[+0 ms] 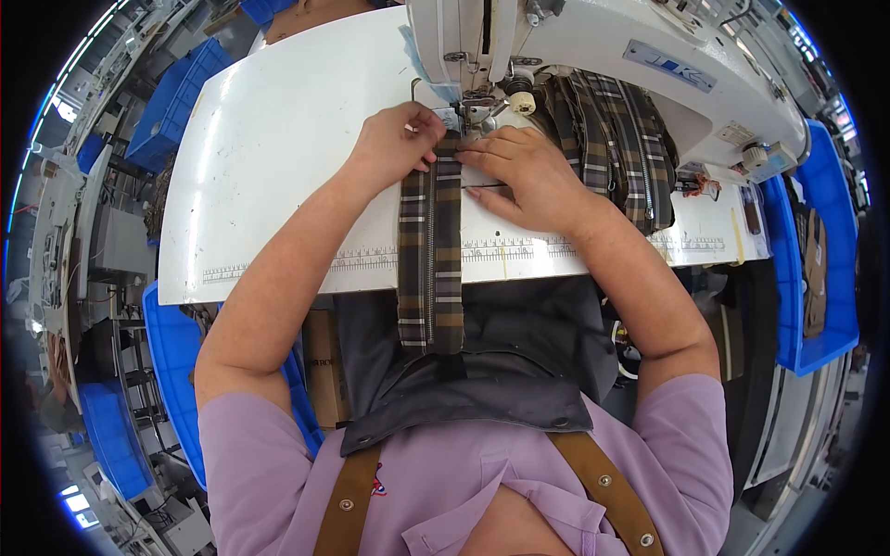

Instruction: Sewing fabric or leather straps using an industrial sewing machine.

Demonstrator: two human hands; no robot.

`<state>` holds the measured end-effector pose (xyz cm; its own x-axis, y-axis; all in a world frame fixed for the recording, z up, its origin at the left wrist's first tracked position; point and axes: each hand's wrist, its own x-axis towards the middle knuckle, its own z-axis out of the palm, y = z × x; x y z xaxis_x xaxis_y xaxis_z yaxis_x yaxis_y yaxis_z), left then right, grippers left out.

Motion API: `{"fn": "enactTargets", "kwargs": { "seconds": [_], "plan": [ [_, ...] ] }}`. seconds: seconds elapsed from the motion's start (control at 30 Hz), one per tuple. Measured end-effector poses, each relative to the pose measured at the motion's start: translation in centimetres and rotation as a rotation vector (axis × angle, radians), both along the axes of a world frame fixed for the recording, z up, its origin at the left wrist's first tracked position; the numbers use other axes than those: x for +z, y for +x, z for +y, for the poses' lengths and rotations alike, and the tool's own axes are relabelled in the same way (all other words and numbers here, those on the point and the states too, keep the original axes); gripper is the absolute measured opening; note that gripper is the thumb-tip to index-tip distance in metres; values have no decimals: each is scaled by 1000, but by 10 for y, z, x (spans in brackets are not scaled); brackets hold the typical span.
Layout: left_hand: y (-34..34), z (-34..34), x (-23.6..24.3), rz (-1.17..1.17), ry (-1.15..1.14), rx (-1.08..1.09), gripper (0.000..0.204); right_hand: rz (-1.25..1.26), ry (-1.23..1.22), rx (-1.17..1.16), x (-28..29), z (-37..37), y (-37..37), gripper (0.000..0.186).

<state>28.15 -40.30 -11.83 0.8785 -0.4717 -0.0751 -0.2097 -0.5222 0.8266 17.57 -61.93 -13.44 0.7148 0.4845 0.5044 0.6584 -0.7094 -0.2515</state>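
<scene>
Plaid strip [429,264] runs to the sewing machine [584,46], near end hanging off the desk [278,148]; that drag could skew it. My right hand [530,176] spreads its fingers at one edge; my left hand [389,145] curls, whether pinching I can't tell.

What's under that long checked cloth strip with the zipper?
Under the long brown plaid cloth strip is a glossy white tabletop, then, past the edge, a dark grey cloth apron. Printed black ruler marks show on both sides, but whatever the strip covers is hidden.
</scene>
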Motion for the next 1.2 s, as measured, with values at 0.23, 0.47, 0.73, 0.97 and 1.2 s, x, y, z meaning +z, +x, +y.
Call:
{"fn": "enactTargets", "kwargs": {
  "seconds": [0.23,0.47,0.73,0.97,1.2],
  "plan": [
    [-24,20,-22,-887,25,-358,33,-90,-54,-59,-3,-2,1,37],
    [-21,10,-21,-778,184,-348,35,-86,-87,-160,-2,0,5,42],
    [-11,3,-27,-804,145,-317,36,-77,-98,-206,-2,-1,7,43],
    [-10,1,-24,-737,121,-329,39,-89,-93,-210,-5,-2,9,45],
    [-18,6,-19,-937,227,-368,51,-3,-99,-206,4,-3,3,55]
  ]
}}
